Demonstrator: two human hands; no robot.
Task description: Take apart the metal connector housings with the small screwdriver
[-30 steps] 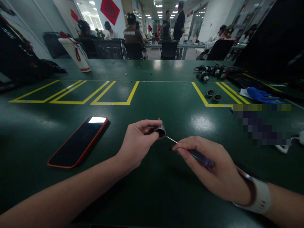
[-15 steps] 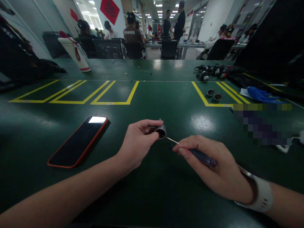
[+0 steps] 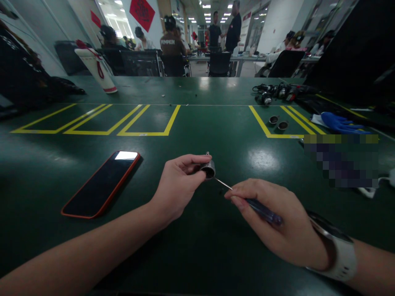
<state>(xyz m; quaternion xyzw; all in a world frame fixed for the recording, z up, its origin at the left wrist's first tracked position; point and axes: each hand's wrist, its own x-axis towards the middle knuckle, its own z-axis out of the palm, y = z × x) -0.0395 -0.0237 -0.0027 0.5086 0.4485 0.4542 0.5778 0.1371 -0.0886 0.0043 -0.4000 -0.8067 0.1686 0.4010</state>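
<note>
My left hand [image 3: 179, 185] pinches a small silver metal cup-shaped part [image 3: 208, 168] just above the green table [image 3: 197, 135], its opening turned toward my right. My right hand [image 3: 277, 222], with a white watch on the wrist, is closed around a thin screwdriver with a dark blue handle [image 3: 262, 210]. The screwdriver's fine metal shaft points up and left, and its tip sits inside the opening of the part. Both hands hover low over the table's near middle.
A phone in a red case [image 3: 101, 183] lies face up to the left. Two small round parts [image 3: 277, 122] lie in a yellow-taped box at the right, with dark tools [image 3: 273, 92] and a blue glove [image 3: 339, 122] beyond. A white cup [image 3: 97, 70] stands far left. People sit and stand behind.
My right hand has slid slightly down and to the right, keeping the screwdriver tip in the part. My left hand and the part stay nearly still.
</note>
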